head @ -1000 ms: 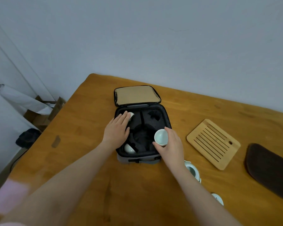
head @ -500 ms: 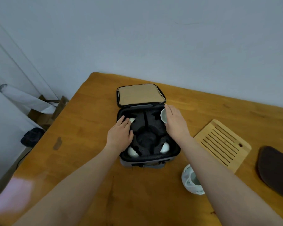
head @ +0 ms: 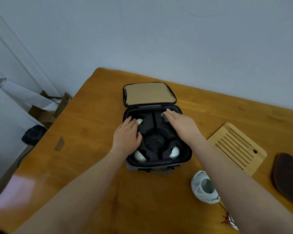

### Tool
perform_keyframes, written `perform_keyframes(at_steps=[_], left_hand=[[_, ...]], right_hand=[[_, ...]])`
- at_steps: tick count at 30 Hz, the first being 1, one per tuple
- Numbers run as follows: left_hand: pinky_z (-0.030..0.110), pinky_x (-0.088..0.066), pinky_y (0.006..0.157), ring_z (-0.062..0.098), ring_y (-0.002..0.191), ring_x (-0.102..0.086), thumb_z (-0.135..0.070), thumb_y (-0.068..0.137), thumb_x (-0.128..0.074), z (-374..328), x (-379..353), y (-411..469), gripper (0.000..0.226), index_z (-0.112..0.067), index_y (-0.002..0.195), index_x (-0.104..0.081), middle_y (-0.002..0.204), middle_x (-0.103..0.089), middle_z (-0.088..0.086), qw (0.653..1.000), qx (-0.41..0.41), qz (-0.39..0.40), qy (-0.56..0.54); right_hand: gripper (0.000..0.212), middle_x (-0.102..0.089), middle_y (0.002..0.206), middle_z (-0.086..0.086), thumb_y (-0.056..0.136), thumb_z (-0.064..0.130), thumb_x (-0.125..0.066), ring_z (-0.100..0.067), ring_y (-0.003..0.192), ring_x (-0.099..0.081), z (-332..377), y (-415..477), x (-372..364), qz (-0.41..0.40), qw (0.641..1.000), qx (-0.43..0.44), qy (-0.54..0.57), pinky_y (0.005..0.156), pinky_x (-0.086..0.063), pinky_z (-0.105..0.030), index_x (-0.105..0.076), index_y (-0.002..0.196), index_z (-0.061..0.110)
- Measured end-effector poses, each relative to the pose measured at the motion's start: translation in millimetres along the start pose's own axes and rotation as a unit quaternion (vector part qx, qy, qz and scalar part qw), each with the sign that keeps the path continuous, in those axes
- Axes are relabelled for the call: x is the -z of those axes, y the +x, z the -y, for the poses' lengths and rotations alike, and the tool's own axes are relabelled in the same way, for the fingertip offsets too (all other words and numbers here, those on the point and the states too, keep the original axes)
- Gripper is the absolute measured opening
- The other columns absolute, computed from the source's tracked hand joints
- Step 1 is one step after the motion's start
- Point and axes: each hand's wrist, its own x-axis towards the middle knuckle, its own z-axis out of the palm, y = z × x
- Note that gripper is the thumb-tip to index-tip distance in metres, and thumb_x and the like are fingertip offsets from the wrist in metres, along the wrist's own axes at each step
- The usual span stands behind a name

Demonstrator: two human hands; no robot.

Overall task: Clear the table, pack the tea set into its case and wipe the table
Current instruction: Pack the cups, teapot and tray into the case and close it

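The grey tea-set case lies open in the middle of the wooden table, its tan-lined lid folded back. Its black foam insert holds a white teacup far left, one near left and one near right. My left hand rests flat on the foam's left side and holds nothing. My right hand reaches into the far right slot, fingers over a fourth teacup, mostly hidden. The round middle slot holds nothing.
A white teapot without a lid stands right of the case's front, under my right forearm. A slatted bamboo tray and a dark brown mat lie further right. A red cord lies near the front edge. Boxes stand on the floor at left.
My right hand carried a teacup from the case's near right corner to the far right slot and lowered it in. A cup now sits near right. My left hand stayed on the foam.
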Motion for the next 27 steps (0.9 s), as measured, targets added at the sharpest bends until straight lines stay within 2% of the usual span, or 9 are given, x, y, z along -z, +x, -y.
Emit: perform_keyframes(at_steps=[4,6,8,11,14,17,21,24,27], left_hand=[[0.033,-0.034,0.111,0.019,0.142,-0.031,-0.031,0.095,-0.046,-0.8,0.2,-0.7,0.049,-0.006,0.138,-0.050,0.143,-0.050,0.005,1.000,0.004,-0.004,-0.007],[0.033,-0.034,0.111,0.019,0.142,-0.031,-0.031,0.095,-0.045,-1.6,0.7,-0.5,0.050,-0.007,0.138,-0.050,0.143,-0.050,0.004,1.000,0.004,-0.004,-0.005],[0.033,-0.034,0.110,0.019,0.142,-0.031,-0.030,0.095,-0.046,-1.9,1.5,-0.3,0.049,-0.006,0.138,-0.050,0.142,-0.051,0.005,1.000,0.003,-0.003,-0.006],[0.033,-0.035,0.110,0.020,0.141,-0.033,-0.029,0.094,-0.047,-1.7,1.2,-0.2,0.048,-0.006,0.136,-0.052,0.141,-0.052,0.006,1.000,0.003,-0.007,-0.008],[0.034,-0.037,0.108,0.021,0.139,-0.036,-0.028,0.093,-0.050,-2.6,0.7,-0.2,0.047,-0.005,0.134,-0.054,0.138,-0.055,0.007,1.000,0.003,-0.016,-0.012],[0.035,-0.039,0.107,0.021,0.139,-0.037,-0.028,0.092,-0.050,-2.1,-0.6,-0.3,0.046,-0.005,0.133,-0.055,0.137,-0.056,0.007,1.000,0.005,-0.016,-0.012],[0.036,-0.040,0.107,0.021,0.139,-0.036,-0.028,0.092,-0.050,-2.3,-0.6,0.5,0.046,-0.006,0.132,-0.055,0.136,-0.056,0.007,1.000,0.007,-0.013,-0.013],[0.037,-0.039,0.107,0.020,0.140,-0.034,-0.029,0.093,-0.048,-3.9,1.3,0.9,0.046,-0.007,0.133,-0.054,0.137,-0.055,0.005,1.000,0.010,-0.006,-0.004],[0.043,-0.030,0.113,0.019,0.141,-0.031,-0.031,0.094,-0.044,-5.6,4.3,0.7,0.048,-0.011,0.137,-0.050,0.141,-0.051,0.003,1.000,0.014,0.008,0.024]], right_hand=[[0.067,-0.028,0.158,-0.012,0.087,-0.013,-0.047,-0.027,0.138,-0.040,7.2,2.8,0.8,0.001,1.000,-0.006,-0.018,0.096,-0.047,-0.036,-0.031,0.150,0.006],[0.056,-0.048,0.145,-0.012,0.085,-0.011,-0.047,-0.029,0.120,-0.056,9.7,7.5,-3.7,0.001,0.999,-0.016,-0.038,0.080,-0.050,-0.034,-0.045,0.138,0.006],[0.049,-0.063,0.117,-0.006,0.082,-0.009,-0.049,-0.026,0.093,-0.063,11.3,10.6,-4.9,0.002,0.998,-0.040,-0.044,0.061,-0.039,-0.030,-0.050,0.129,0.007],[0.042,-0.053,0.075,0.000,0.084,-0.008,-0.049,-0.024,0.071,-0.054,12.7,9.5,-3.0,0.029,0.996,-0.067,-0.059,0.048,-0.023,-0.028,-0.053,0.123,0.008],[0.037,-0.035,0.063,0.004,0.083,-0.009,-0.048,-0.020,0.065,-0.044,12.2,1.7,-10.7,0.023,0.996,-0.070,-0.057,0.044,-0.016,-0.027,-0.056,0.114,0.009],[0.032,-0.051,0.078,-0.002,0.084,-0.007,-0.048,-0.019,0.072,-0.044,14.6,-1.8,-16.1,-0.004,0.997,-0.070,-0.027,0.047,-0.019,-0.026,-0.056,0.111,0.008],[0.031,-0.062,0.107,-0.008,0.086,-0.001,-0.048,-0.023,0.103,-0.051,20.7,1.4,-15.2,-0.019,0.996,-0.088,0.027,0.065,-0.034,-0.028,-0.054,0.115,0.006],[0.047,-0.051,0.136,-0.010,0.090,0.000,-0.045,-0.025,0.122,-0.044,21.2,-1.5,-20.4,-0.014,0.995,-0.091,0.044,0.092,-0.039,-0.029,-0.044,0.137,0.006],[0.058,-0.029,0.156,-0.015,0.095,0.006,-0.041,-0.026,0.140,-0.029,25.9,-8.7,-27.3,-0.004,0.996,-0.086,0.034,0.115,-0.024,-0.030,-0.023,0.150,0.001]])
